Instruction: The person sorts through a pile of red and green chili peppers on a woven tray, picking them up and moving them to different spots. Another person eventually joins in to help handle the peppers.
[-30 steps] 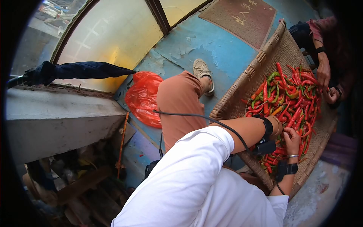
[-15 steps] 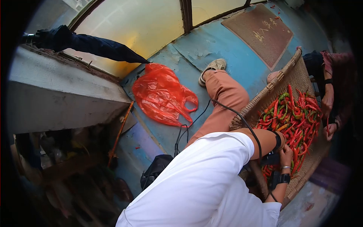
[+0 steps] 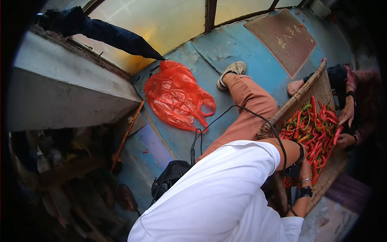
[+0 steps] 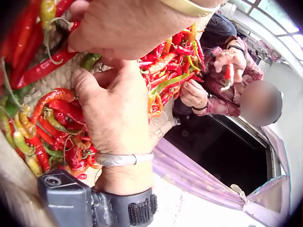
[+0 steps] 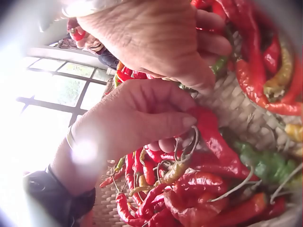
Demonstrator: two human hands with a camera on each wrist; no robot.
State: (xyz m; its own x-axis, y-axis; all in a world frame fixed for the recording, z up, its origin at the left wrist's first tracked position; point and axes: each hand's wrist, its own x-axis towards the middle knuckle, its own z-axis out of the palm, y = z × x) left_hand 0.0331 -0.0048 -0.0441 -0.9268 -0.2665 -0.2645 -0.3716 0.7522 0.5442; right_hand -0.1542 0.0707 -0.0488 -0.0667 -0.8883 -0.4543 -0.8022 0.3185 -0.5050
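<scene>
Red, green and yellow chili peppers (image 3: 314, 123) lie heaped in a woven basket (image 3: 296, 94). In the right wrist view, my left hand (image 5: 137, 113) pinches a red chili pepper (image 5: 213, 135) between thumb and fingers. Thin stems curl beside that thumb. My right hand (image 5: 156, 40), with a silver bracelet, has its fingers bent above a green chili pepper (image 5: 220, 66); I cannot tell whether it grips anything. Both hands are close together over the weave. From the head, my right hand (image 3: 306, 171) shows in part, while the left is hidden behind its wrist camera.
Across the basket, another person's hand (image 4: 194, 94) touches the heap and the other hand (image 4: 232, 59) holds a red pepper. A red plastic bag (image 3: 177, 97) lies on the blue floor (image 3: 207, 56). A dark umbrella (image 3: 117, 38) leans by the window. A black cable (image 3: 258, 113) crosses my leg.
The head view has swung left, bringing the whole red bag into sight and shifting the basket lower. My hands stay over the peppers. The other person's hands have moved around a red pepper.
</scene>
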